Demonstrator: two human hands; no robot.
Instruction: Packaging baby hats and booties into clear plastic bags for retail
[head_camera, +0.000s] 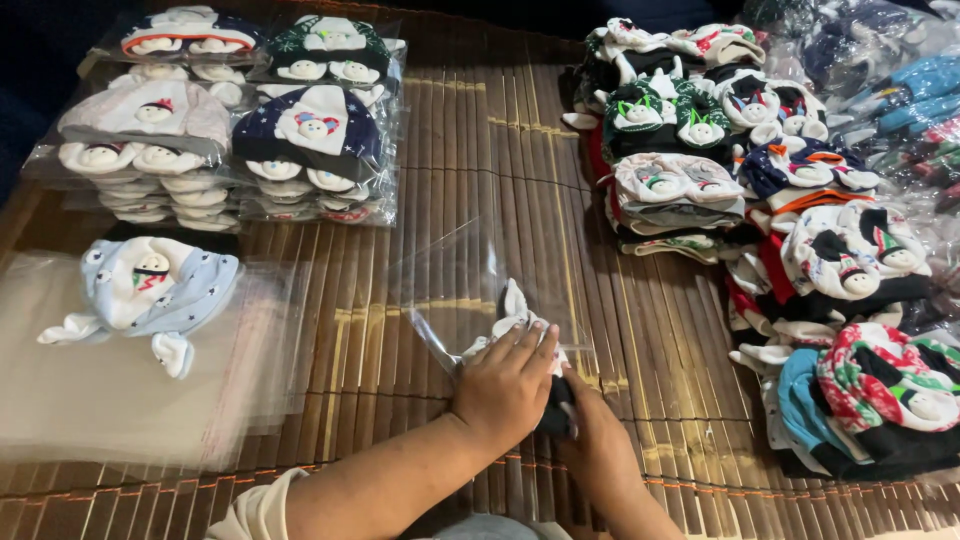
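Note:
My left hand (508, 382) presses down on a folded black-and-white knit baby hat (512, 312) at the mouth of a clear plastic bag (470, 262) lying on the bamboo mat (470, 140). My right hand (590, 430) sits just behind it, gripping the dark end of the same hat, partly hidden under the left hand. The bag stretches away from my hands, and its far end lifts slightly off the mat.
A light blue hat with a snowman face (150, 290) lies on a stack of flat clear bags (110, 390) at left. Bagged hats are piled at the back left (240, 130). Loose unbagged hats (790, 230) are heaped along the right side.

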